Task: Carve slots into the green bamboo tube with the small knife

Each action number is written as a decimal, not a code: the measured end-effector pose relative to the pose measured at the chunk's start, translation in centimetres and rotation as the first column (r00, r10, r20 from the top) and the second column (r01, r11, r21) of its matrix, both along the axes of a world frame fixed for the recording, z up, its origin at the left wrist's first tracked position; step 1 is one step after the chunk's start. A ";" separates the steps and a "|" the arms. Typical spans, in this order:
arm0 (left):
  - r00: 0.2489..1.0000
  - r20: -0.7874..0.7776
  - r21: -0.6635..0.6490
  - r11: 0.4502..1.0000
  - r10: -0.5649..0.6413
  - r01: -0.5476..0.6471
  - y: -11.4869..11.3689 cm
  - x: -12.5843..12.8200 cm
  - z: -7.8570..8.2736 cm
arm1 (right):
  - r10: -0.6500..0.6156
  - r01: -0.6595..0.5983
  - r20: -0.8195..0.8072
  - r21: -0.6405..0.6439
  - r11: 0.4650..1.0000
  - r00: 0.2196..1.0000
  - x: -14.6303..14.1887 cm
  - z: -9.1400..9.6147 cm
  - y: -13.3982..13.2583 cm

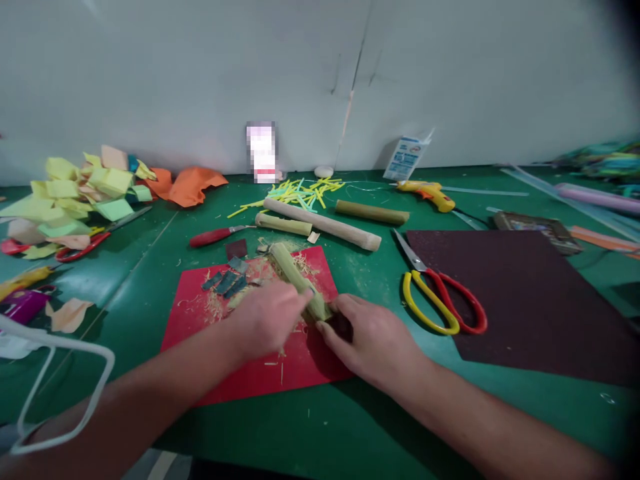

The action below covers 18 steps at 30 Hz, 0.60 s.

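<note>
My left hand [267, 319] is closed around a pale green bamboo stick [290, 265] that lies slanted over a red cutting mat [305, 363]. At the stick's near end, my right hand [370, 337] is closed on a small dark piece [342, 327], perhaps sandpaper, pressed against the wood. Shavings and several dark sandpaper scraps [227, 281] lie on the mat to the left of my hands.
On the green table lie three more sticks [323, 223], a red-handled knife [215, 236], yellow-red scissors [440, 300], a dark sheet [525, 300], a yellow glue gun [427, 193], yellow-green strips [300, 192], and coloured paper scraps [80, 193] at left. A white wire frame [75, 387] sits near left.
</note>
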<state>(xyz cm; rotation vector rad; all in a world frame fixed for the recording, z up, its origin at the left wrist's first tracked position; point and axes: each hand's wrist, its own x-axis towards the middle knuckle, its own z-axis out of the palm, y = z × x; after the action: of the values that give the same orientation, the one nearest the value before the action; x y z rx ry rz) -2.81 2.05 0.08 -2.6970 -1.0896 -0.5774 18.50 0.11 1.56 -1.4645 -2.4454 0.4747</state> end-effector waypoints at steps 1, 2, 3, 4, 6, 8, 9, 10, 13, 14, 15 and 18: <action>0.999 -0.019 -0.001 0.999 -0.050 0.050 -0.3 0.3 0.0 | 0.005 -0.005 -0.005 0.002 1.000 1.000 0.0 0.0 0.0; 0.998 -0.021 0.000 0.998 -0.067 0.067 -0.5 0.4 -0.1 | 0.006 -0.006 -0.009 0.003 1.000 1.000 0.0 0.0 0.0; 0.999 -0.005 0.001 0.999 -0.049 0.049 -0.5 0.5 -0.1 | 0.002 -0.002 -0.010 0.005 1.000 1.000 0.0 0.0 0.0; 1.000 0.021 0.001 1.000 -0.008 0.008 -0.4 0.6 0.0 | -0.005 0.005 -0.007 0.003 1.000 1.000 0.0 0.0 0.0; 0.997 0.055 -0.011 0.998 0.055 -0.055 -0.2 0.5 0.1 | -0.015 0.015 0.006 -0.006 1.000 1.000 0.0 0.1 0.0; 0.999 0.031 -0.031 0.999 0.008 -0.007 -0.3 0.6 0.1 | -0.006 0.006 0.003 -0.001 1.000 1.000 0.0 0.1 0.0; 0.999 0.005 -0.050 0.997 -0.051 0.052 -0.3 0.6 0.1 | 0.005 -0.005 -0.001 0.005 1.000 1.000 0.0 0.0 0.0; 0.994 -0.019 -0.069 0.992 -0.104 0.102 -0.4 0.6 0.1 | 0.012 -0.012 -0.005 0.013 1.000 1.000 0.0 0.0 -0.1; 1.000 -0.004 -0.045 0.999 -0.020 0.020 -0.1 0.2 0.1 | 0.000 0.000 -0.005 0.021 1.000 1.000 0.0 -0.1 -0.1; 0.999 0.018 -0.018 0.999 0.028 -0.028 0.0 0.1 0.1 | -0.008 0.008 -0.002 0.016 1.000 1.000 0.0 -0.1 -0.1; 0.998 0.031 0.002 0.999 0.049 -0.049 -0.1 0.1 0.1 | -0.012 0.012 -0.001 0.013 1.000 1.000 0.0 -0.1 -0.1; 0.998 -0.018 -0.028 0.997 -0.067 0.067 -1.0 0.7 0.0 | 0.011 -0.011 0.004 0.000 1.000 1.000 0.0 -0.1 -0.1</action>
<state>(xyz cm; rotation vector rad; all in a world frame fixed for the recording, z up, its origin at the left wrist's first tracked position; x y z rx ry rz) -2.14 1.04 0.03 -2.7659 -1.0135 -0.5507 18.54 0.02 1.41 -1.4539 -2.4574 0.4751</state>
